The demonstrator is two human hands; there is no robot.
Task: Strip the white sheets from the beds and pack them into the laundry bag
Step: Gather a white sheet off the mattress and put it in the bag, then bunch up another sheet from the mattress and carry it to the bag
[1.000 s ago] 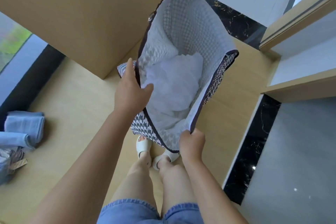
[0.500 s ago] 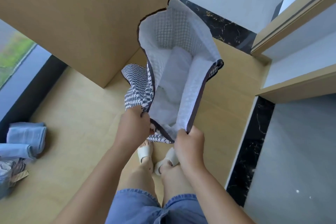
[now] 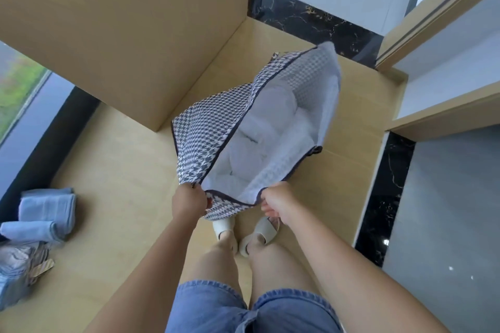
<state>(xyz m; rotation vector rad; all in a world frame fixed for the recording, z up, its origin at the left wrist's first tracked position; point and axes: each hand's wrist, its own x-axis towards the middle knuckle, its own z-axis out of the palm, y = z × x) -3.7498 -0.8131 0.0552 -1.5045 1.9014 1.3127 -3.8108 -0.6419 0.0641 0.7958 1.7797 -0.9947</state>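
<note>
Pinching at both near corners of the bag mouth.

Left grip: well right of the folded pale-blue towels, which lie at the left edge of the light wooden floor. The fingers are curled tight round the near-left rim corner of the navy-and-white houndstooth fabric laundry bag.

Bag: mid-floor, just ahead of the person's feet. Its patterned left wall is tipped up toward the camera. I cannot tell whether its base rests on the floor.

Crumpled white sheets: inside the bag, lying low and well under the rim.

Right grip: closed on the near-right rim corner, holding the fabric.

Change: one second ago the left grip sat midway along the left rim, with the mouth spread wide and the sheets heaped higher. It has since slid to the near corner. The mouth is now drawn long and narrow, the bag has swung away from the tan wooden panel, and the sheets have sunk.

Reading: this load looks packed and shaken down. Closing or lifting the bag seems to be the next step. No beds are in view, so I cannot tell whether more sheets remain.
</note>
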